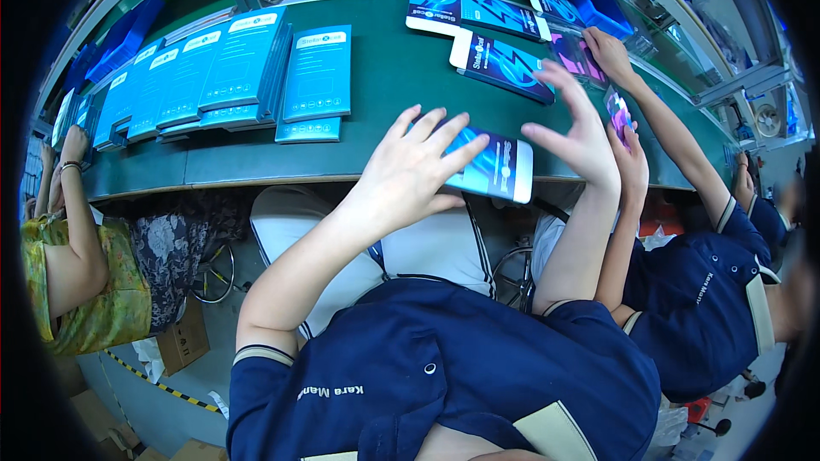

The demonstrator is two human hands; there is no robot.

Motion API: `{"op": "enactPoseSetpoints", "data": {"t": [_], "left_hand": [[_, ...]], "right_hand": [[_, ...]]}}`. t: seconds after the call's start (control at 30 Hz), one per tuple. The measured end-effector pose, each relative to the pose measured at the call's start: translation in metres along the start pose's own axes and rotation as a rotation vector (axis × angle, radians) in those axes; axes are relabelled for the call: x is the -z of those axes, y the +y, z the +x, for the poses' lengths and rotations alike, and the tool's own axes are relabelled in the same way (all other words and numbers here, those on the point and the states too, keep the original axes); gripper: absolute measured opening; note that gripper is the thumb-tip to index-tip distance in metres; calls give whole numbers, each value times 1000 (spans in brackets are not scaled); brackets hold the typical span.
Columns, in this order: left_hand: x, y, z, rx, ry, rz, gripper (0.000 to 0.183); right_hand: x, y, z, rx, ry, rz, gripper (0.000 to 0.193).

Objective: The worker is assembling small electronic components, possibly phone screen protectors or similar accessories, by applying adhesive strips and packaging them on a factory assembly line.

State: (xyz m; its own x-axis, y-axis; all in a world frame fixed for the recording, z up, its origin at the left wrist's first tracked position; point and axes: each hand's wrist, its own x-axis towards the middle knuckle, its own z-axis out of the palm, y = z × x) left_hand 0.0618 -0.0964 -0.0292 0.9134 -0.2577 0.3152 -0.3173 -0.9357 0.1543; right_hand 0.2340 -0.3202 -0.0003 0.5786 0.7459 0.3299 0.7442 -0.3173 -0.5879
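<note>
A small blue and dark box (511, 169) with a white end lies across the line of the table's front edge; whether it rests there or is held up, I cannot tell. My left hand (414, 166) reaches over its left part, fingers spread, index finger against the printed face and thumb low beside it. Part of the box is hidden under that hand. To the right, my right hand (585, 132) is raised, thumb and fingers wide apart with nothing between them. Beyond it on the green table (389, 77) lies a dark box with a lightning pattern (504, 67), its white flap standing out.
Stacks of light-blue boxes (243, 60) fill the table's left, with a smaller stack (316, 77) alongside. More dark boxes (504, 15) and a blue bin (598, 4) stand at the back right. A co-worker's arm (675, 124) reaches in on the right; another person (77, 248) sits left.
</note>
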Motion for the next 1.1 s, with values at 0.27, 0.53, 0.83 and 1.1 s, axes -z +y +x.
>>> {"op": "enactPoseSetpoints", "data": {"t": [0.27,0.53,0.83,1.1], "left_hand": [[-2,0,-3,-2,47,-102,72],[-4,1,-6,17,58,-97,73],[-6,1,-8,41,143,-101,69],[55,-20,14,228,121,-178,36]], "right_hand": [[-7,18,41,-193,-168,-274,85],[26,34,118,231,209,-259,58],[-12,87,38,-228,97,-766,56],[-50,-5,-40,-399,525,-660,31]]}}
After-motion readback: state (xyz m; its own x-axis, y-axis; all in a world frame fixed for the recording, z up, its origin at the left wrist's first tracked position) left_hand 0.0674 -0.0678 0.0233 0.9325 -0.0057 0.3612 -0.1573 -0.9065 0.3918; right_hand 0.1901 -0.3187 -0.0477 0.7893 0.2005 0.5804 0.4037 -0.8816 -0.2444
